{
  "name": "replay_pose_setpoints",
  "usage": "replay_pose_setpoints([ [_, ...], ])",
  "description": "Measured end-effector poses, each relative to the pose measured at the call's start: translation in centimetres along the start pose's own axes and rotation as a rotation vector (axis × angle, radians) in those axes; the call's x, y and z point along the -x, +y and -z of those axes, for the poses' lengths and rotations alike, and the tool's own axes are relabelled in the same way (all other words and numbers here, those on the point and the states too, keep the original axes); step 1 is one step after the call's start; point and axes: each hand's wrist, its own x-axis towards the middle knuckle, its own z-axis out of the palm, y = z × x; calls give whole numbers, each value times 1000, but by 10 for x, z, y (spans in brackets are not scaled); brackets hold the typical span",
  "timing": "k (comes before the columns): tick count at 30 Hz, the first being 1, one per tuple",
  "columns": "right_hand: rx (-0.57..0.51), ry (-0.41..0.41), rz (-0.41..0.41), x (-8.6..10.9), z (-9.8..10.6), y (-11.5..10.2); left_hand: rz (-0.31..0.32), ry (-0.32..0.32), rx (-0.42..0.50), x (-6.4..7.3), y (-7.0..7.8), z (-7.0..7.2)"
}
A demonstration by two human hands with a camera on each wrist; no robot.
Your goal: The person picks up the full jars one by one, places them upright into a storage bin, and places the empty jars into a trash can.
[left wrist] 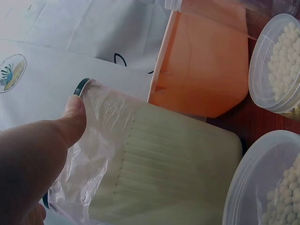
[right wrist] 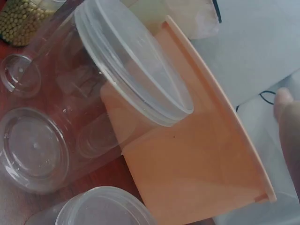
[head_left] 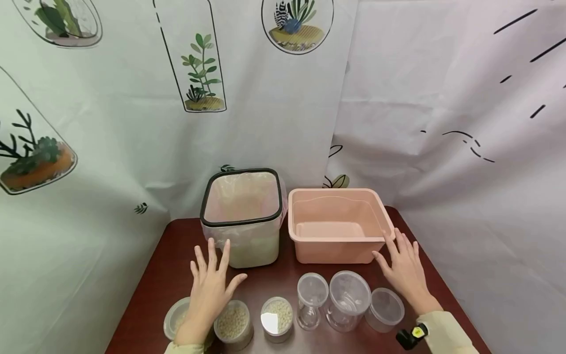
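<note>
Pink rectangular plastic tub [head_left: 337, 251] is fwd-left of R hand [head_left: 405, 272], long axis L-R; L hand [head_left: 210, 284] farther; fingers all spread, nothing held.

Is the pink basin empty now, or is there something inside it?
Empty: in the head view, the pink basin shows its bare bottom and inner walls, with nothing lying inside.

Two hands [head_left: 209, 290] [head_left: 404, 273], one bin [head_left: 254, 248], one pink tub [head_left: 336, 251], three clear jars [head_left: 349, 295], apparently three bead jars [head_left: 277, 317]
</note>
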Motion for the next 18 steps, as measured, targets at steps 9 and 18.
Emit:
replay_pose_setpoints([
  [9, -37, 11, -28, -4, -2, 2, -9, 23, 15, 0, 1, 1],
  [18, -88, 3, -87, -6, -2, 3, 35, -12, 61, 5, 4, 2],
])
